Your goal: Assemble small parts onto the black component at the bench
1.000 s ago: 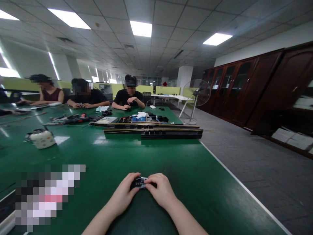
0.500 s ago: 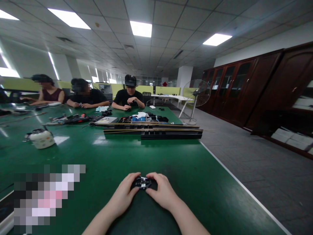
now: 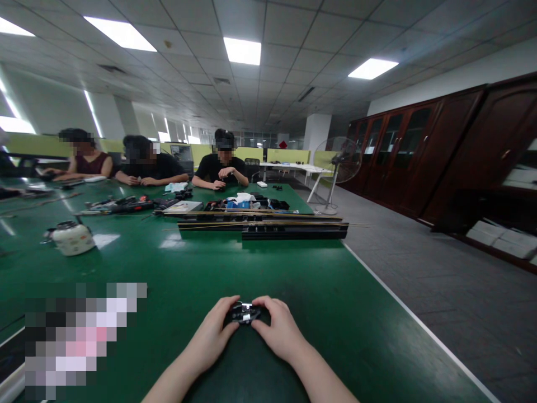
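Between my two hands, low over the green tabletop (image 3: 319,280), is a small black part with shiny metal pieces in its middle (image 3: 246,314); its exact kind is too small to make out. My left hand (image 3: 216,330) grips its left end with thumb and fingers. On the other end, my right hand (image 3: 277,324) closes in the same way, thumb at the near side and fingers at the far side. Fingers cover both ends of the part.
Long black rails (image 3: 293,230) with thin brass-coloured rods lie across the table ahead. A white jar-shaped container (image 3: 73,239) stands at left, behind a blurred-out object (image 3: 79,341). Tools (image 3: 130,205) lie farther back. Several people sit beyond; a standing fan (image 3: 337,160) is at right.
Both hands keep their grip in nearly the same place. The black part seems slightly tilted, its metal middle catching more light.
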A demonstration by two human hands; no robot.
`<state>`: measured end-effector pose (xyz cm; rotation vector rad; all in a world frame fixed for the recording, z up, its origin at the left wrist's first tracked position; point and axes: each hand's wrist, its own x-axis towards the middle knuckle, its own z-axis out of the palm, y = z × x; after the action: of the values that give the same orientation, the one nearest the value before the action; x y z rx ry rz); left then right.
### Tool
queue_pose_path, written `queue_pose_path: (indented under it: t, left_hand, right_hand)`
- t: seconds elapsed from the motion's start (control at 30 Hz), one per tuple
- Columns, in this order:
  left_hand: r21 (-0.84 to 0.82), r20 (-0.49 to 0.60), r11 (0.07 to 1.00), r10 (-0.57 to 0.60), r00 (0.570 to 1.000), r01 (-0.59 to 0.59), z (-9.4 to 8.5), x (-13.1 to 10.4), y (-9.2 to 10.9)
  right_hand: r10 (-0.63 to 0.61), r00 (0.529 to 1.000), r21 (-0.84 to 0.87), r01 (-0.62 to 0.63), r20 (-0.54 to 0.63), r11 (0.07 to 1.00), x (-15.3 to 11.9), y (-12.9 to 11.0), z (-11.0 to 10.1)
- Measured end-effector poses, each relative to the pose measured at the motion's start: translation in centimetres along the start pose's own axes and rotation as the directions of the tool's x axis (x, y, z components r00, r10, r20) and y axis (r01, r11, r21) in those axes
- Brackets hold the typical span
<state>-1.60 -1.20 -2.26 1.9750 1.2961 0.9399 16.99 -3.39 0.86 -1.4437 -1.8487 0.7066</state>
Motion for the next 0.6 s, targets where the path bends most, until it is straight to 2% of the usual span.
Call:
queue_pose_path:
  t: [0.23,0.6]
  left_hand:
    - [-0.001,-0.008,1.000,0.024,1.000,-0.024,-0.19,-0.02,0.46]
    - [-0.027,0.012,0.998,-0.056,0.998,0.056,-0.10,0.11,0.33]
  right_hand:
    - [0.014,1.000,0.003,-0.014,0.001,1.000,-0.05,-0.13,-0.09]
    - [0.015,1.000,0.002,-0.015,-0.012,1.000,0.10,0.24,0.11]
